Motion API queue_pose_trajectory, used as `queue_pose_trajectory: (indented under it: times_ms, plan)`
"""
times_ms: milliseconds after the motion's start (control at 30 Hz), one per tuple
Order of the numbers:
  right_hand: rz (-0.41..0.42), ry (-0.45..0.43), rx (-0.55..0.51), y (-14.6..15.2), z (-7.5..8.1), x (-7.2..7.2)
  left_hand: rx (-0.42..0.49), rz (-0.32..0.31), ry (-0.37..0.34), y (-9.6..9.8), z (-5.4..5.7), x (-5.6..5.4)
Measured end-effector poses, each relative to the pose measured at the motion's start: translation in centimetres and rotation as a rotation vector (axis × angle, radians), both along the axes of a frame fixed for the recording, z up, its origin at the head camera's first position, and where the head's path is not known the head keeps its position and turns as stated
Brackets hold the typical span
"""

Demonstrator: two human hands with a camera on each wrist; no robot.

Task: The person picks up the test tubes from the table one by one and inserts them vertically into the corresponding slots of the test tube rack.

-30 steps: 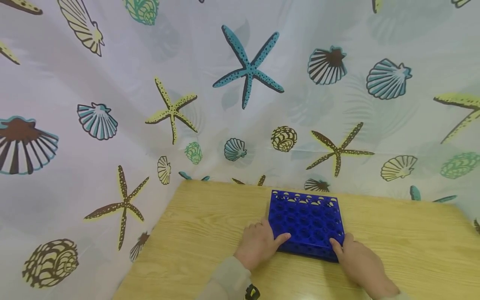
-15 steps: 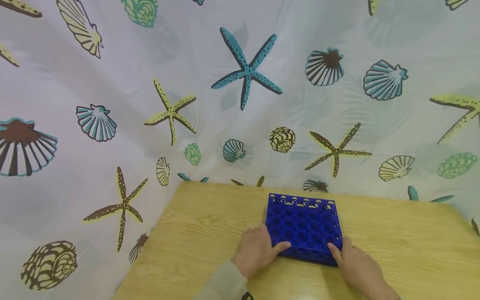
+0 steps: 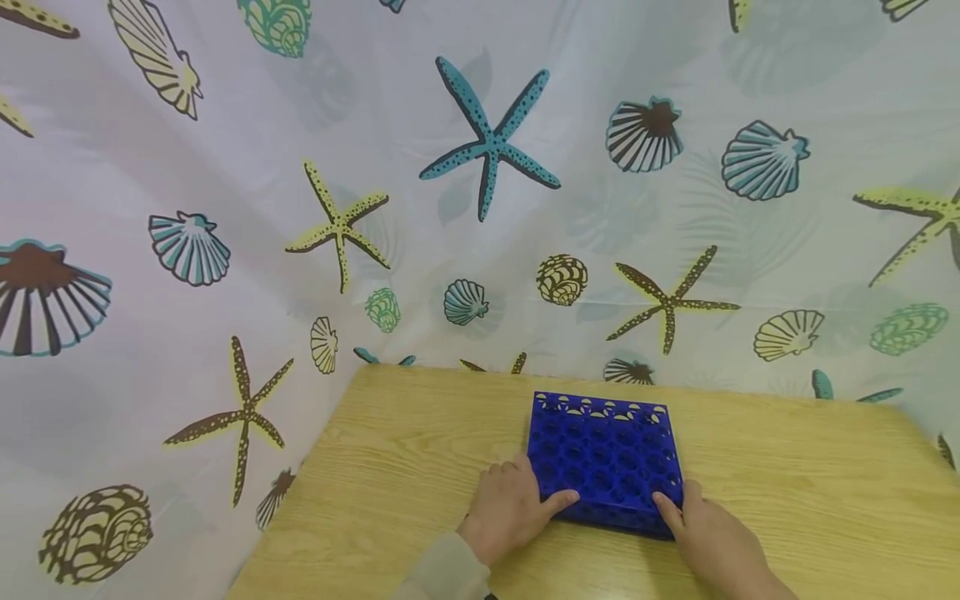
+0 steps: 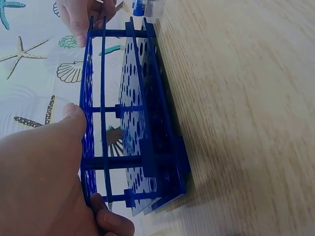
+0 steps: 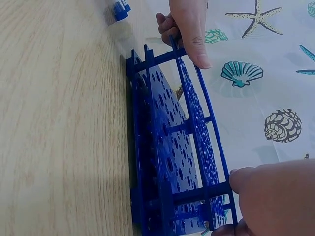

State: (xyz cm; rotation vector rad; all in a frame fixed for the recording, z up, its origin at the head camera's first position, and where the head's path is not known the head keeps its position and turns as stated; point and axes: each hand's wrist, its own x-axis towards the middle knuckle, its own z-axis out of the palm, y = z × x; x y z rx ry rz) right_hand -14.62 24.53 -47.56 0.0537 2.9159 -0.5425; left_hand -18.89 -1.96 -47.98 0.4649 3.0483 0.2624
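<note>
A blue test tube rack (image 3: 603, 458) with layered plates full of round holes is on the wooden table, its top plate facing up. My left hand (image 3: 510, 508) grips its left near corner, thumb over the top edge. At the right near corner my right hand (image 3: 716, 533) holds the rack the same way. Both wrist views show the rack (image 4: 133, 103) from its near side, with open gaps between the plates. In the left wrist view some fingers (image 4: 110, 221) curl under the upper plate. No tubes are visible in the holes.
The wooden table (image 3: 420, 425) extends on both sides of the rack. A curtain (image 3: 405, 108) printed with starfish and shells hangs behind it and at the left. A small blue object (image 5: 121, 9) of unclear kind shows at the edge of the right wrist view.
Both hands have drawn the rack slightly toward me, keeping the same hold on it. The head view has shifted a little.
</note>
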Motion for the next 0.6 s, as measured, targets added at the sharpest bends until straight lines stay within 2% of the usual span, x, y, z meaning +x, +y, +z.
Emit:
queue_pose_trajectory:
  times_ms: [300, 600]
  plan:
    - [-0.002, -0.026, -0.016, 0.28, -0.12, 0.06, -0.031, 0.000, -0.008, 0.19, -0.04, -0.08]
    - [0.005, -0.016, -0.024, 0.59, 0.03, 0.09, -0.058, -0.001, 0.015, 0.20, -0.03, 0.00]
